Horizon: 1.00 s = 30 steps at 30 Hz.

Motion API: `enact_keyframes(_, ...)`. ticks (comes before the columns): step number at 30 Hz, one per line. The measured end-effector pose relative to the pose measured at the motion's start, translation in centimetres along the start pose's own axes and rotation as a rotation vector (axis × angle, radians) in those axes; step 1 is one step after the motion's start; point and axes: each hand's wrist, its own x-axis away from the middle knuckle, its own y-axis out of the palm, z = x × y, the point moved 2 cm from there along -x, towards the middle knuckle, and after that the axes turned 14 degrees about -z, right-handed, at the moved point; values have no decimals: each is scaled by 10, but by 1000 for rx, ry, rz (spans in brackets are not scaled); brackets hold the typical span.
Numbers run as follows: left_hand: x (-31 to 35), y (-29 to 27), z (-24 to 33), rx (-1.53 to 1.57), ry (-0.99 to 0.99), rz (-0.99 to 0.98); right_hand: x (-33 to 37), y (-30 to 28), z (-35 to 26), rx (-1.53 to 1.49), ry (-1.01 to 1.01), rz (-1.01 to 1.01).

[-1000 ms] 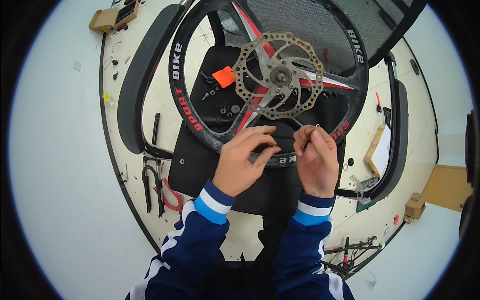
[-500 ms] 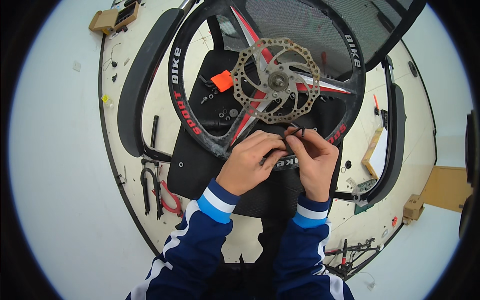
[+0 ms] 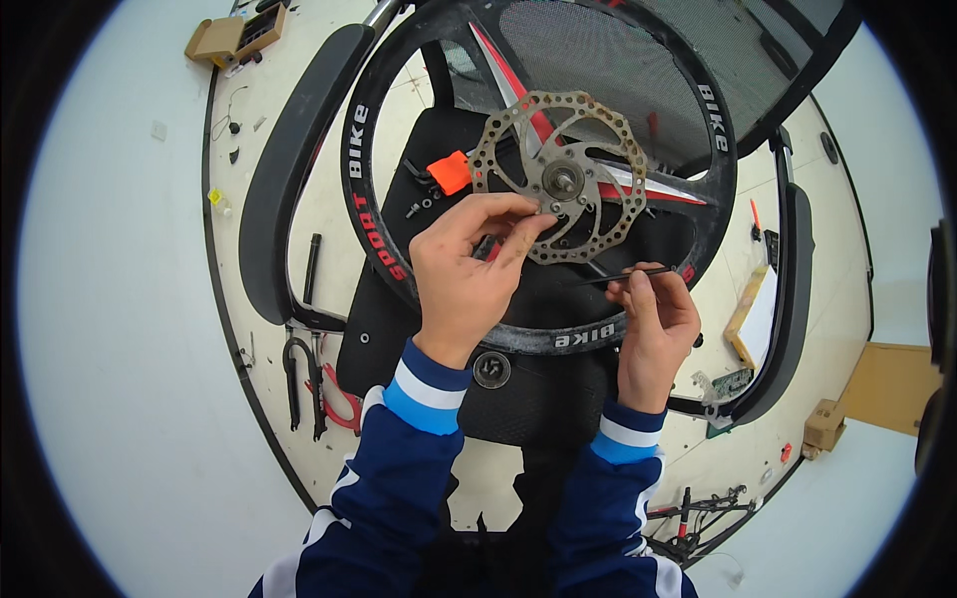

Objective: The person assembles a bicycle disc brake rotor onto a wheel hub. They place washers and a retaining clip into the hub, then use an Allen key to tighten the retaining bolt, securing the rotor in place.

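Observation:
A black bicycle wheel (image 3: 720,174) with red and white spokes lies on the chair seat. On its hub sits a silver disc brake rotor (image 3: 635,179), drilled with many holes. My left hand (image 3: 464,269) pinches thumb and forefinger together over the rotor's inner part, near the bolt holes by the hub; whatever lies between the fingertips is too small to make out. My right hand (image 3: 653,329) grips a thin black hex key (image 3: 626,277) near the rotor's lower right edge, with the tool's slim end pointing left. A small round metal dish (image 3: 491,370) with little parts in it rests below my left wrist.
Black armrests (image 3: 289,169) flank the seat. An orange piece (image 3: 449,172) and several loose bolts and washers lie at the wheel's left. On the floor are a bicycle fork (image 3: 294,384), an open box (image 3: 217,42), a small carton (image 3: 823,426) and bike frame parts (image 3: 688,518).
My hands have parted. The left moved up and forward to the rotor's inner bolt holes; the right shifted slightly right with the hex key. The round dish has come into sight.

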Motion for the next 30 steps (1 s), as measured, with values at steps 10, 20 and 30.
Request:
enact_keyframes(10, -21, 0, 0, -401, 206, 54, 1, -7, -2, -26, 29, 4)
enact_keyframes(20, -25, 12, 11, -431, 61, 22, 0, -14, -4, -43, 19, 21)
enact_keyframes(30, -27, 11, 13, -465, 72, 17, 2, -12, -3, -42, 11, -6)
